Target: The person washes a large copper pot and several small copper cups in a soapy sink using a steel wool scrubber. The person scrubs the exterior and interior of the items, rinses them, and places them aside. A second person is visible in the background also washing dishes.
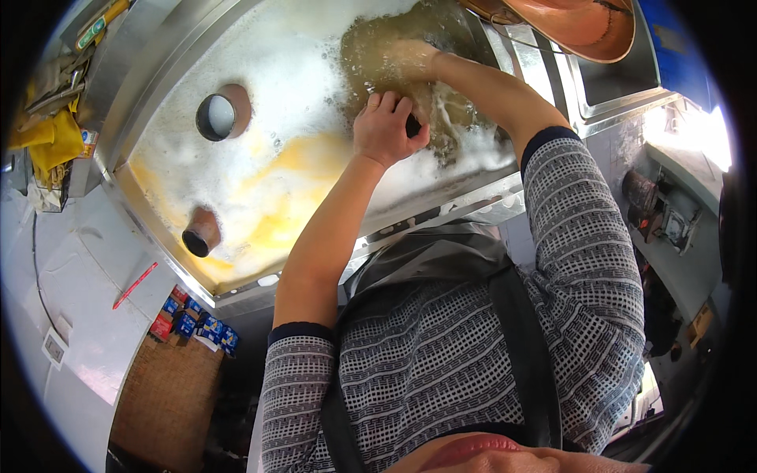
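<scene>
Foamy water fills a large stainless-steel sink (141,207) in front of me. My left hand (385,129), with a ring on one finger, curls over the rim of a brown hollow tube (423,112) that has a dark opening and stands partly in the water. Farther right, my right hand (411,58) is under the murky water up to about the wrist; its fingers and anything in them are hidden. Two similar brown tubes poke out of the foam at left: a wider tube (241,111) and, nearer me, a smaller tube (207,227).
A copper vessel (582,26) with a wire handle hangs over the sink's far right corner, beside another basin (618,71). Yellow rubber gloves (56,142) and tools lie at far left. Several small blue and red boxes (189,319) sit below the sink's left corner.
</scene>
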Demonstrator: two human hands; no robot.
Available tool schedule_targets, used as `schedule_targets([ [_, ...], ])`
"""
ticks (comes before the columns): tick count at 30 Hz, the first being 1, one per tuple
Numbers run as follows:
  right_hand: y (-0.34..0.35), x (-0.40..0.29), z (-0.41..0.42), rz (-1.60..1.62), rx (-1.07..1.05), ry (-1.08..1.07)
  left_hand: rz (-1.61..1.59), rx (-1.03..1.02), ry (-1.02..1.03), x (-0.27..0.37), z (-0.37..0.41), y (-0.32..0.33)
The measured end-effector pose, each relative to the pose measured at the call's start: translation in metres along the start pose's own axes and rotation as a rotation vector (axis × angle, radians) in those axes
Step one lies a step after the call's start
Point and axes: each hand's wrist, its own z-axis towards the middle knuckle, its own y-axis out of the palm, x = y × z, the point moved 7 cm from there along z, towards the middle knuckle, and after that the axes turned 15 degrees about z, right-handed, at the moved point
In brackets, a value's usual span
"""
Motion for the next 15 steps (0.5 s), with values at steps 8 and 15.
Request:
schedule_targets([
  [8,0.019,-0.007,-0.085,-0.665,0.06,-0.289,0.016,0.03,-0.027,0.0,-0.001,0.001],
  [15,0.079,0.004,-0.148,-0.331,-0.088,0.19,0.042,0.046,-0.05,-0.006,-0.003,-0.002],
])
